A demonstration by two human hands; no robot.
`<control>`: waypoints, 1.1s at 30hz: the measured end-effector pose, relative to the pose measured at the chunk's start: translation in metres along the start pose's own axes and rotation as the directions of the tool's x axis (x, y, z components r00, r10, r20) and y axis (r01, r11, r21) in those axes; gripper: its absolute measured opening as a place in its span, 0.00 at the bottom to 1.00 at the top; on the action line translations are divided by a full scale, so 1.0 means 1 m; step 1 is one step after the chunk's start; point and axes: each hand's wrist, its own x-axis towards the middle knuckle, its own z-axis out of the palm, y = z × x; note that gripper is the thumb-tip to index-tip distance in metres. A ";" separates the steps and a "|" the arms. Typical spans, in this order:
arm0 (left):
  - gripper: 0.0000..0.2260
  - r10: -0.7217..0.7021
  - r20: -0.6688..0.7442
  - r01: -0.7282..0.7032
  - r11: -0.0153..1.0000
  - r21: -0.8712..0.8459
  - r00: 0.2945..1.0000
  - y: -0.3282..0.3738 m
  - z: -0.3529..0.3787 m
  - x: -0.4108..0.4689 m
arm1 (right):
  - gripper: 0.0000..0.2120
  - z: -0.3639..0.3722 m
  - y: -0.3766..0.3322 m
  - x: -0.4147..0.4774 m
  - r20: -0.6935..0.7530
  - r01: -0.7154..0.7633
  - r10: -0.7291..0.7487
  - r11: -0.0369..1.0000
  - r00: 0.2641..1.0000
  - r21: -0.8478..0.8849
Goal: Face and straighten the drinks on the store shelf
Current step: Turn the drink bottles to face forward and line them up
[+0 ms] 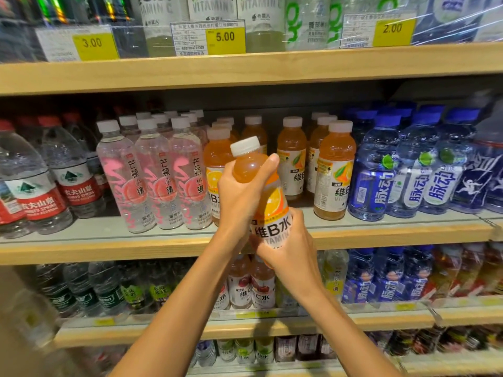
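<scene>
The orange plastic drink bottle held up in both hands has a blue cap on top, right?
Not quite: the head view shows the orange plastic drink bottle has a white screw cap, not blue. The left hand grips its upper part and the right hand its lower part, so both hands do hold it.

Orange with a white cap and an orange-slice label on the held bottle (251, 168). Pink swirls on clear bottles (152, 180), red labels on water bottles (40, 205), blue caps on the rightmost bottles (413, 172).
</scene>
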 end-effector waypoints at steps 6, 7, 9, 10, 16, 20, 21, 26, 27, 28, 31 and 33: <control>0.04 -0.061 -0.037 0.055 0.988 -0.145 0.997 -0.001 -0.004 0.007 | 0.33 -0.005 0.006 -0.004 0.187 -0.057 0.025 0.985 0.982 0.165; 0.04 -0.101 0.012 0.101 0.978 -0.184 0.995 0.002 -0.008 0.008 | 0.33 -0.010 0.008 -0.002 0.264 -0.105 0.038 0.964 0.964 0.245; 0.08 -0.176 0.163 0.213 0.943 -0.254 0.971 0.009 -0.015 0.012 | 0.35 -0.020 0.009 0.002 0.445 -0.232 0.044 0.896 0.894 0.378; 0.11 -0.197 0.262 0.273 0.917 -0.292 0.945 0.013 -0.020 0.013 | 0.38 -0.024 0.009 0.004 0.530 -0.304 0.038 0.852 0.847 0.426; 0.24 -0.029 0.731 0.524 0.716 -0.461 0.682 0.023 -0.027 0.022 | 0.36 -0.024 -0.001 0.007 0.784 -0.535 -0.195 0.632 0.590 0.560; 0.24 0.043 0.798 0.574 0.672 -0.468 0.601 0.014 -0.029 0.022 | 0.33 -0.014 -0.011 0.007 0.771 -0.487 -0.193 0.677 0.607 0.552; 0.25 0.040 0.794 0.573 0.672 -0.470 0.606 0.011 -0.030 0.022 | 0.33 -0.012 -0.011 0.006 0.761 -0.470 -0.182 0.691 0.622 0.549; 0.32 -0.070 0.668 0.431 0.813 -0.392 0.740 0.003 -0.039 0.019 | 0.27 -0.014 -0.005 0.002 0.612 -0.309 -0.065 0.819 0.788 0.484; 0.31 -0.100 0.593 0.351 0.878 -0.326 0.799 0.001 -0.040 0.018 | 0.26 -0.015 -0.005 0.002 0.567 -0.272 -0.054 0.838 0.822 0.474; 0.28 -0.112 0.490 0.257 0.937 -0.239 0.864 0.000 -0.041 0.016 | 0.25 -0.015 -0.005 0.002 0.514 -0.234 -0.045 0.854 0.856 0.464; 0.18 0.036 0.203 -0.036 0.999 -0.004 0.979 -0.005 -0.039 0.010 | 0.25 -0.011 -0.001 0.003 0.314 -0.132 0.012 0.922 0.949 0.364; 0.17 0.156 0.152 -0.168 0.983 0.074 0.976 -0.003 -0.033 0.005 | 0.26 -0.009 0.002 0.003 0.205 -0.085 0.034 0.965 0.978 0.247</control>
